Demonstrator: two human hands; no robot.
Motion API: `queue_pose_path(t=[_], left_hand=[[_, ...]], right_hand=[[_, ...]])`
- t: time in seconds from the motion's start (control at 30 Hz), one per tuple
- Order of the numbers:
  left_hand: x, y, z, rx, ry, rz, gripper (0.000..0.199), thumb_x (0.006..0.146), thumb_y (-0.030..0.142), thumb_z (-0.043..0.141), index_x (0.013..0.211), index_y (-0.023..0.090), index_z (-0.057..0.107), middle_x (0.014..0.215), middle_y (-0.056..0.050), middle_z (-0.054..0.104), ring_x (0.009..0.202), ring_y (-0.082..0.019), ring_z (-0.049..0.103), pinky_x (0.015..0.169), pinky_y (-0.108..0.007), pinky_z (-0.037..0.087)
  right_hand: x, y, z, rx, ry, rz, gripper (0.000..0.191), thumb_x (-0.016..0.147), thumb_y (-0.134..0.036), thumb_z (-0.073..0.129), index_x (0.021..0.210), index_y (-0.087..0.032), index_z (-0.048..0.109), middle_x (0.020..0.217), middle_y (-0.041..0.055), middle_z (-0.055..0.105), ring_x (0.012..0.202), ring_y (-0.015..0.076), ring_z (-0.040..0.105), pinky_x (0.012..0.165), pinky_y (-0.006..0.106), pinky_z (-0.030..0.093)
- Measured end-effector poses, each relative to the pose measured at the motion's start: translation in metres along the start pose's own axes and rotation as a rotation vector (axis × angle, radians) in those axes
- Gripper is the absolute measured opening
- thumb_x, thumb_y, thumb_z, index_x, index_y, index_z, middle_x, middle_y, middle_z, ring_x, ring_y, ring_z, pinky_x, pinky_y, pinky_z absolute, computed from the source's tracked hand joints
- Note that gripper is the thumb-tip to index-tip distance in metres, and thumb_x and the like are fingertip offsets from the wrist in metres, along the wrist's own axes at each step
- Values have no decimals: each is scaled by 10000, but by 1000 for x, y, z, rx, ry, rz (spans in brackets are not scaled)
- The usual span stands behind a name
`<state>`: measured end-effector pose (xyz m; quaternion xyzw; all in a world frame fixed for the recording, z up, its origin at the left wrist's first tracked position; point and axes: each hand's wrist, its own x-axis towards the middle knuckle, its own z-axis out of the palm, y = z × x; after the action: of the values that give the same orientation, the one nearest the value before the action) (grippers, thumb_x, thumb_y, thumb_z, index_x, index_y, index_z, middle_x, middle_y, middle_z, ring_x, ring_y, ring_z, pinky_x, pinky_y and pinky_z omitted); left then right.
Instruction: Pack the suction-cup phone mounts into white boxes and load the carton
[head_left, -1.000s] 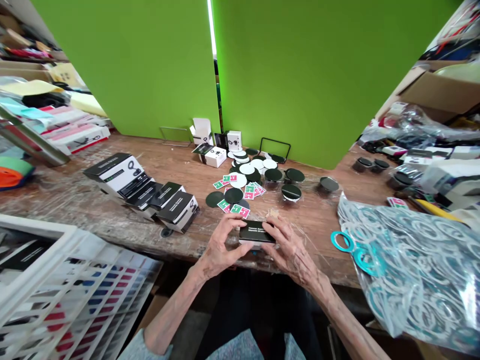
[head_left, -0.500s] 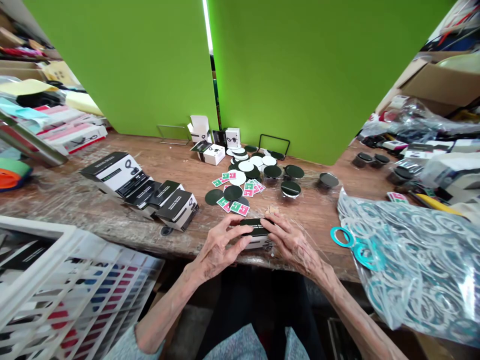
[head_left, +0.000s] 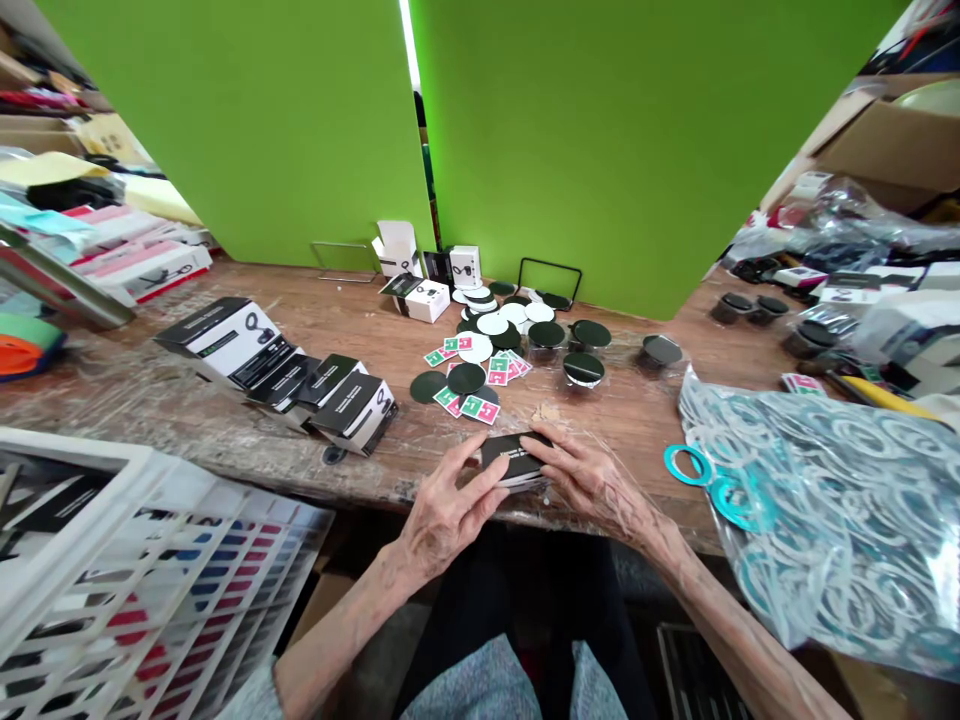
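Note:
A small black-and-white carton [head_left: 517, 458] lies at the table's front edge, its black printed face up. My left hand [head_left: 454, 500] grips its left end, fingers along the top and side. From the right, my right hand [head_left: 589, 475] holds the other end, fingertips resting on the black face. Beyond the hands lie green-and-red printed cards [head_left: 478, 408] and dark round discs [head_left: 466, 378]. Similar closed cartons [head_left: 354, 410] stand in a row to the left. Whatever is inside the held carton is hidden.
Round black-topped pieces [head_left: 583, 370] stand right of a pile of white and black discs [head_left: 493, 323]. A clear bag of rings [head_left: 840, 520] covers the right front, with loose turquoise rings [head_left: 688, 465] beside it. A white plastic crate [head_left: 142, 460] is at the left; green panels [head_left: 600, 150] stand behind.
The carton has tipped and turned slightly between my hands, so its black face shows more. My left fingers have shifted across its top. The camera view has moved a little.

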<state>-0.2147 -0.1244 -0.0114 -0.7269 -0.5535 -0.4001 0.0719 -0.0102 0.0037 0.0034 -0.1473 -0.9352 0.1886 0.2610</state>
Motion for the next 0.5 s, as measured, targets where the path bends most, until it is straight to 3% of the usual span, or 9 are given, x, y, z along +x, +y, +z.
queue_pose_path(t=[0.2,0.3,0.5], left_hand=[[-2,3,5,106,79,96,412,859,123,589,1260,210,539,1328,-165,498,1210,-277,539,942,-415,548],[3,4,5,114,73,119,371,840,152,629,1204,172,560,1283,-183,528,1208,-289,540,938,-416,550],[7,9,8,139,53,118,270,834,102,597,1100,149,583,1256,-184,547,1239,-304,509,943,-428,543]], right_hand=[[-10,-1,6,-29,-83,-23,553,954,-120,433,1473,-276,323,1585,88,183,1420,235,284,1078,427,430],[-14,2,14,-88,-46,-65,652,897,-10,442,1483,-252,296,1587,124,151,1430,259,247,1053,442,455],[-14,-7,27,-85,66,-62,658,892,6,441,1471,-279,309,1594,138,100,1423,284,262,1030,444,474]])
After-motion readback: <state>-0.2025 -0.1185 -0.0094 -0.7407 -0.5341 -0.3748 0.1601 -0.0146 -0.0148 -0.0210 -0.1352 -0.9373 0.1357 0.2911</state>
